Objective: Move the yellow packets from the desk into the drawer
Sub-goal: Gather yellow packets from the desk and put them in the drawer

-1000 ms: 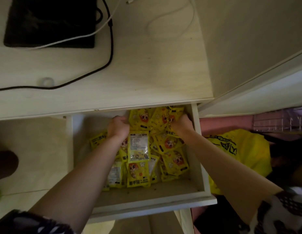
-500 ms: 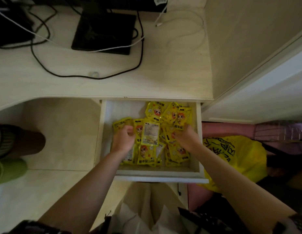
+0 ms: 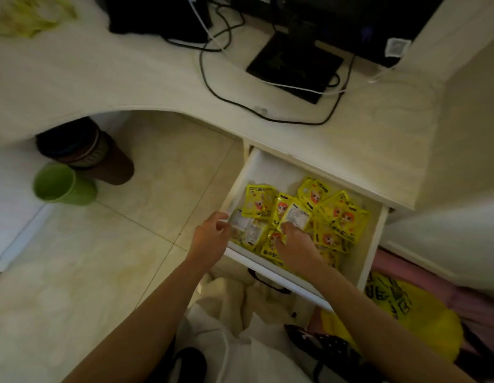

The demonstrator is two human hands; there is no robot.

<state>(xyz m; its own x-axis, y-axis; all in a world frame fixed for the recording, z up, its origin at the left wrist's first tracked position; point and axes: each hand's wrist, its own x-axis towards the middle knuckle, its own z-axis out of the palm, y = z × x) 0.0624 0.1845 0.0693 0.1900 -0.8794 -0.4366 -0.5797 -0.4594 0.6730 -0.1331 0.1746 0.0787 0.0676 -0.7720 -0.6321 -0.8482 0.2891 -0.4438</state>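
The open white drawer (image 3: 268, 170) under the desk holds a loose pile of several yellow packets (image 3: 337, 214) with cartoon faces. My left hand (image 3: 212, 236) hovers at the drawer's front left corner, fingers apart, holding nothing. My right hand (image 3: 292, 241) reaches into the middle of the pile; its fingers curl on the lower edge of a packet with a white label (image 3: 295, 215), which tilts upward. A blurred yellowish heap (image 3: 27, 15) lies on the desk at the far left; I cannot tell what it is.
On the pale desk (image 3: 129, 78) stand a black monitor base (image 3: 295, 64) and black and white cables (image 3: 212, 87). A green cup (image 3: 63, 186) and a brown bin (image 3: 96, 156) sit on the tiled floor. A yellow bag (image 3: 406, 313) lies right of the drawer.
The view swung left and pulled back. My left hand came off the packets to the drawer's front left corner. My right hand shifted left to the middle of the pile.
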